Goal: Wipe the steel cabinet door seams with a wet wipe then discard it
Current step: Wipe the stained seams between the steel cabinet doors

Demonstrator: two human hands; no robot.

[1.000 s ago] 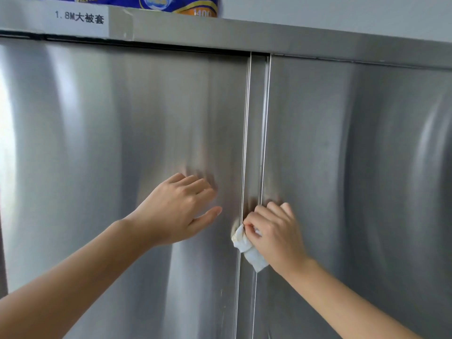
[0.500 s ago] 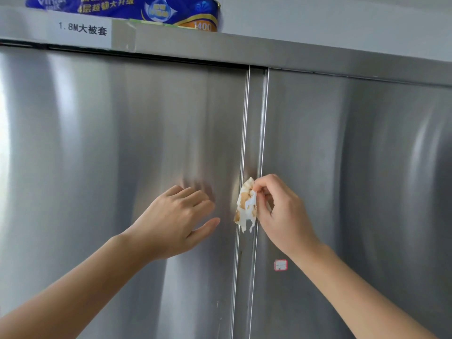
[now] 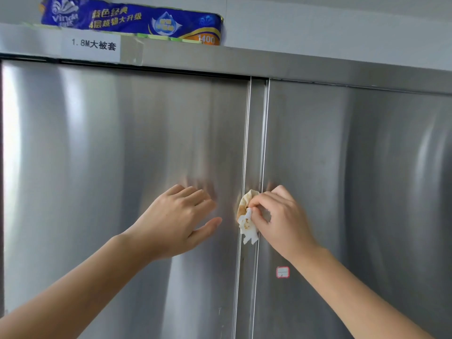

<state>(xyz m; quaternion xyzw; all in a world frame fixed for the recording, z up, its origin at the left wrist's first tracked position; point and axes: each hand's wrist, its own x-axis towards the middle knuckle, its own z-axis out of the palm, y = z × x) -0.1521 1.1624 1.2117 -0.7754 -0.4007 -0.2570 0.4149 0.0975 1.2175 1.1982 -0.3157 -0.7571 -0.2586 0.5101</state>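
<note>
The wiping step is in hand; discarding is not yet begun, and no bin is showing in this view. The right hand [image 3: 281, 221] is pinching the wipe [image 3: 247, 228] between thumb and curled fingers and is pressing it onto the narrow strip [image 3: 254, 143] between the two doors, at about mid-height. The wipe is covering the left seam [image 3: 245, 143] and is reaching toward the right seam [image 3: 264, 143]; its upper part is showing brown soiling, while its lower corner is hanging white. The left hand [image 3: 176, 216] is lying flat, fingers straight, on the left door [image 3: 110, 167], holding nothing, with its thumb tip near the left seam but apart from the wipe. The next move is probably calling for a stroke along a seam with firm fingertip pressure in the groove, and likely for turning a cleaner face of the wipe outward. Upward, both seams are running unobstructed to the top rail [image 3: 318, 67], which is ending the stroke. Downward, they are running out of view with nothing across them. A small sticker [image 3: 282, 272] is sitting on the right door [image 3: 367, 179] just beside the right seam, below the right hand; a wide stroke is risking lifting its edge.
</note>
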